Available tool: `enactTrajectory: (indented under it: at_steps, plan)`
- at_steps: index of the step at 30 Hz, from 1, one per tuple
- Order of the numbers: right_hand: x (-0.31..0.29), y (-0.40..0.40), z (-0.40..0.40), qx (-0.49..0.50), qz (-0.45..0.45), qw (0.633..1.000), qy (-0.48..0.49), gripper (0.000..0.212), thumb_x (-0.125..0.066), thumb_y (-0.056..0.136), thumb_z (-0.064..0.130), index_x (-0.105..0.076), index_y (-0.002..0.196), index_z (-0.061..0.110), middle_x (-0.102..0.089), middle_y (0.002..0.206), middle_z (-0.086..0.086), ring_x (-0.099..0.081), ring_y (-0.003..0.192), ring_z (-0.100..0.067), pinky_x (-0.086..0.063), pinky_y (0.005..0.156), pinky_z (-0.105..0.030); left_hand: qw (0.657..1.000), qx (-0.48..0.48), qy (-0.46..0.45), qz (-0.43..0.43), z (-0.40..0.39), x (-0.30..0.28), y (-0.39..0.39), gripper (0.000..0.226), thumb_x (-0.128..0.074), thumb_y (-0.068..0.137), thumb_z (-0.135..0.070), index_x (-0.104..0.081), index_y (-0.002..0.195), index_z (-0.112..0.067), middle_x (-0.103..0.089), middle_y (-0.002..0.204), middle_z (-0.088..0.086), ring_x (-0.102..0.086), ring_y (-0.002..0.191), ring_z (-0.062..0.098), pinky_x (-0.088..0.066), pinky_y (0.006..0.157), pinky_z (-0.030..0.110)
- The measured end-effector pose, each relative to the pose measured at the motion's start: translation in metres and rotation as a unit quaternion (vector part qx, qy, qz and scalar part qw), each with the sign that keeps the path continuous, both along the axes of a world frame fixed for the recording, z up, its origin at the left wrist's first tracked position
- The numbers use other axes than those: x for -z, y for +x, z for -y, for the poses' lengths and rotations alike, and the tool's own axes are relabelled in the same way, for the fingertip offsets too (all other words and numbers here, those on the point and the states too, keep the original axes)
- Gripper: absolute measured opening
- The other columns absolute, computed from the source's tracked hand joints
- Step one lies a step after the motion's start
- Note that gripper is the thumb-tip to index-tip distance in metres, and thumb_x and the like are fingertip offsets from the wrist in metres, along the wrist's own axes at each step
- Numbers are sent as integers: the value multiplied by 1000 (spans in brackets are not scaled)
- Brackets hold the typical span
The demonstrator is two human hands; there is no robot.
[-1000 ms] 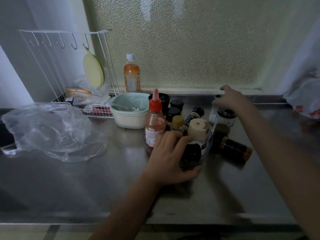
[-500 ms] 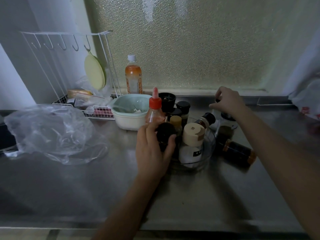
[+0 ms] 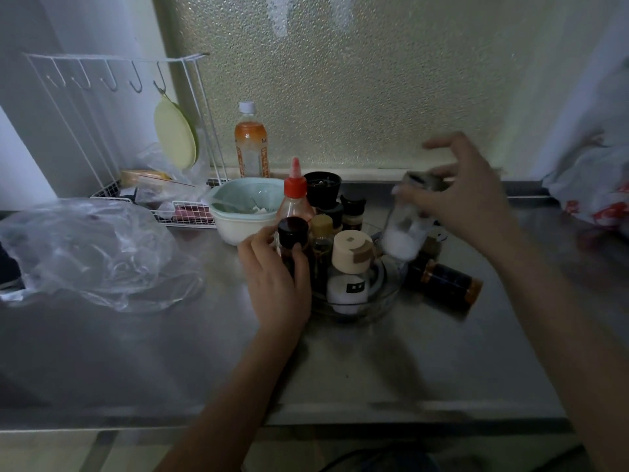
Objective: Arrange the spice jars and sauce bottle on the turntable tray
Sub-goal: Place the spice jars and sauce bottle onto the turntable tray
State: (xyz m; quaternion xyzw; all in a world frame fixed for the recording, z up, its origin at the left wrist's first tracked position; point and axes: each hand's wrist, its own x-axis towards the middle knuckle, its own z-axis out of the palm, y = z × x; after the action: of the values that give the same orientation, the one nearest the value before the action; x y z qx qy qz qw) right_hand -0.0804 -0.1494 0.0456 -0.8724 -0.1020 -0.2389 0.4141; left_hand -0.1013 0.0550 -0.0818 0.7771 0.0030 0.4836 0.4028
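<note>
The turntable tray [image 3: 384,298], a clear round dish, stands on the steel counter [image 3: 340,362] and already carries a crowded group: the sauce bottle [image 3: 295,202] with a red nozzle cap at its back left, several dark-capped jars behind it, and a white jar with a beige lid [image 3: 350,264] at the front. The left hand [image 3: 272,281] is closed around a dark jar with a black cap [image 3: 292,240] at the left edge of the tray, upright. The right hand [image 3: 466,195] grips a clear shaker of white powder [image 3: 403,233] by its top and holds it tilted in the air, just above the right side of the tray; it is blurred. One brown jar [image 3: 442,281] lies on its side on the counter, just beside the tray on the right. I think the risk is the lack of space: the tilted shaker may knock the beige lid or spill powder, and pushing the dark jar in may tip its neighbours. The white jar has a small dark mark, and the orange drink bottle [image 3: 251,144] behind has a label, but I cannot read any writing.
</note>
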Motion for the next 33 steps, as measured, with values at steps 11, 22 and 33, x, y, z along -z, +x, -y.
enactTrajectory:
  at_steps: [11, 22, 33]
  plan:
    - [59, -16, -30, -66, -50, 996, 33, 46, -75, 74, 38, -53, 112, 26, -60, 95, 13, -55, 81, 11, -40, 64, -1, 987, 100, 127, -4, 6, -1, -7, 44, -58, 78, -39, -47, 102, -4, -48, 98, 15, -45, 88, 20, -42, 71, 28]
    - [81, 5, 2, 36, -77, 988, -132, 26, -51, 93, 19, -57, 117, 14, -59, 116, -12, -55, 99, -23, -44, 78, -27, 995, 39, 94, 5, 6, 2, -2, 52, -63, 77, -31, -45, 114, 1, -52, 103, 19, -47, 95, 26, -42, 79, 30]
    - [65, -14, -14, -31, -65, 996, -56, 44, -79, 71, 21, -59, 110, 22, -54, 82, 11, -55, 78, -10, -38, 62, -16, 996, 32, 69, 43, 4, -1, -5, 42, -55, 82, -24, -42, 117, -4, -50, 106, 23, -46, 98, 27, -39, 86, 30]
